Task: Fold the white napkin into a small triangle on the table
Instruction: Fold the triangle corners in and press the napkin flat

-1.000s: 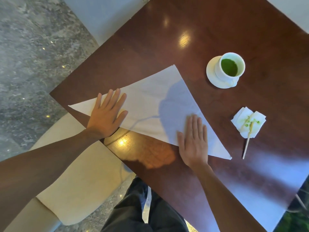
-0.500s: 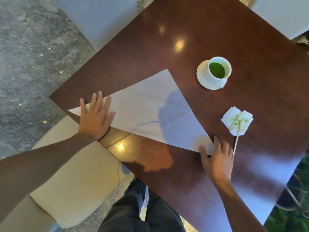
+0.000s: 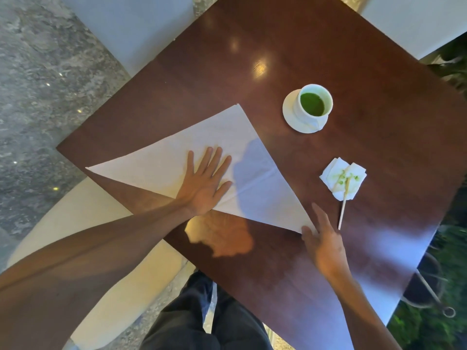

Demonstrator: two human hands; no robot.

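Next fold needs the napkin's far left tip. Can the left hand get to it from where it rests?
Probably yes: left hand lies flat mid-napkin, nothing lying between it and the left tip.

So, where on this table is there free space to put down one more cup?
The far part of the table, beyond the napkin and the cup, is bare. The near strip between both forearms is bare too. It is crowded on the right: the stained tissue, the stick and the right hand lie close together.

Glossy dark wood table (image 3: pixel 328 59), matt white paper napkin (image 3: pixel 161 162), glazed white cup (image 3: pixel 316 103)
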